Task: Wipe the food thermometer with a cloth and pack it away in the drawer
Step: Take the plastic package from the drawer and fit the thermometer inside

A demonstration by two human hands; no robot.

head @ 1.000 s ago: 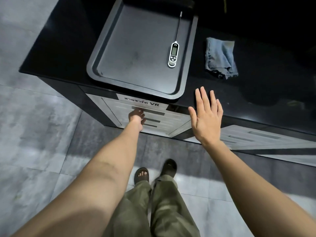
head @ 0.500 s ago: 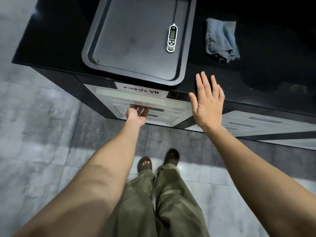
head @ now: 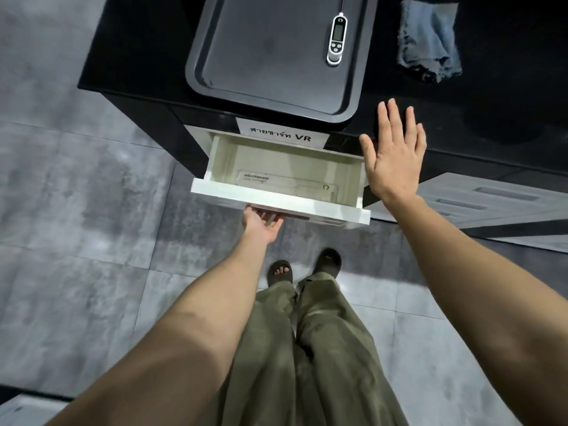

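We find the drawer (head: 278, 179) standing open below the near edge of the black table (head: 491, 96), its white front pulled toward us. The left hand (head: 261, 221) is under that front edge, palm up, fingers hooked into the handle recess in a clenched grip on the drawer. The right hand (head: 392, 158) is held flat with fingers spread and nothing in its grip, just right of the drawer's right wall and over the table edge. Inside the drawer we see one flat clear package (head: 287, 185) with a printed label. The thermometer (head: 336, 38) lies on the dark tray (head: 246, 56) on the table, near the tray's right rim, probe pointing far. The blue cloth (head: 428, 38) lies crumpled on the table right of the tray, apart from it. A label (head: 281, 135) sits above the drawer.
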